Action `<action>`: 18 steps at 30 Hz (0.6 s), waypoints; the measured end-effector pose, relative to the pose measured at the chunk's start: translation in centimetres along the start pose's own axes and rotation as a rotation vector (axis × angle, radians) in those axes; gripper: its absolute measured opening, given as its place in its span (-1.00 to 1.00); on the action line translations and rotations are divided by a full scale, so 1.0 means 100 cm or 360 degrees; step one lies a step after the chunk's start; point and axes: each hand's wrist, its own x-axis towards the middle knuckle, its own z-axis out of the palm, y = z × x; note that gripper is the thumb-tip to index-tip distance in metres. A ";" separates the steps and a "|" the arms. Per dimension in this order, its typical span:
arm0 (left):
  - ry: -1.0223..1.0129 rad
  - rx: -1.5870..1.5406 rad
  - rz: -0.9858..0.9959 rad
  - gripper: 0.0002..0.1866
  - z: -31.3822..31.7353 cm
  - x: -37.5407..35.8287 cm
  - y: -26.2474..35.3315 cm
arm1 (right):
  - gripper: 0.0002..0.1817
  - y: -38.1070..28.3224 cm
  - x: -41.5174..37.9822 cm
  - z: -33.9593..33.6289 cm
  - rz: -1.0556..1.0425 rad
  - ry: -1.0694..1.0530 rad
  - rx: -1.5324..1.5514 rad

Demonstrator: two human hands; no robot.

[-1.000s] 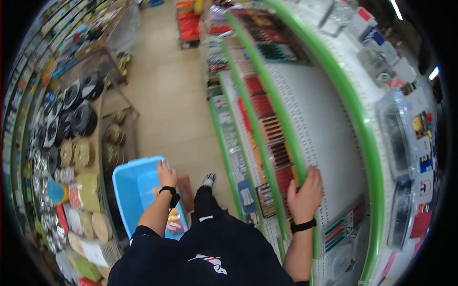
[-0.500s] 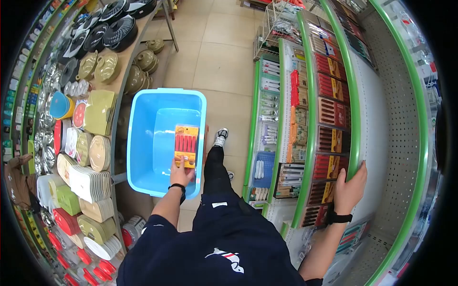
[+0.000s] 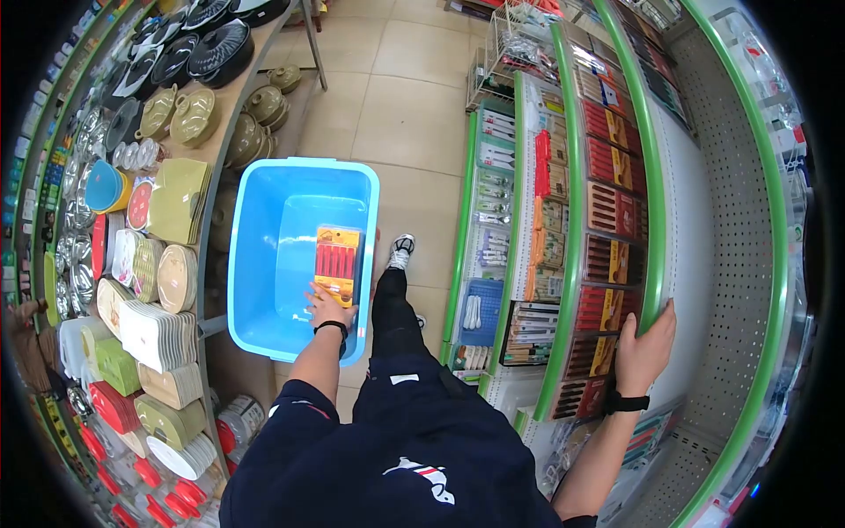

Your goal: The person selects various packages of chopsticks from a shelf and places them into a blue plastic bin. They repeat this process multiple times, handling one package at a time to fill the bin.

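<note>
A blue plastic tub [image 3: 243, 264] stands on my left, with a carded pack of red-handled items [image 3: 337, 260] inside it near its right wall. My left hand [image 3: 331, 308] reaches into the tub, its fingers spread over the lower end of the pack. The exact kind of the packed items is too small to tell. To the right, my right hand [image 3: 644, 352] grips the green front edge of a shelf [image 3: 653, 295], thumb on one side and fingers curled over the other. Both wrists wear black bands.
Stacked plates [image 3: 158, 336] and lidded pots [image 3: 195, 117] fill the table at left. Hanging packs of red-handled items [image 3: 601, 308] and a small blue basket [image 3: 482, 310] line the right-hand shelves. Part of another person [image 3: 31, 348] shows at far left. Tiled floor [image 3: 409, 123] runs between.
The tub and pack have shifted slightly left and up in view. My left hand's fingers spread wider at the pack's lower end. My right hand stays on the shelf edge.
</note>
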 end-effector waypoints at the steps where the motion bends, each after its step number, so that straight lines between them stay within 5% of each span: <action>1: -0.0006 0.0002 -0.0038 0.55 -0.004 0.000 0.004 | -0.21 0.000 0.000 0.000 -0.0001 0.0004 -0.0003; 12: 0.0440 -0.0424 0.0363 0.39 0.002 -0.002 -0.026 | -0.20 -0.006 0.003 -0.006 0.0075 -0.0040 0.0057; 16: 0.0429 -0.1029 0.0628 0.23 -0.043 -0.009 -0.024 | -0.18 -0.002 0.000 -0.001 0.0091 -0.0008 0.0096; 18: 0.0664 -0.0878 0.0794 0.15 -0.056 0.013 -0.021 | -0.19 -0.001 0.000 -0.002 0.0115 -0.0013 0.0104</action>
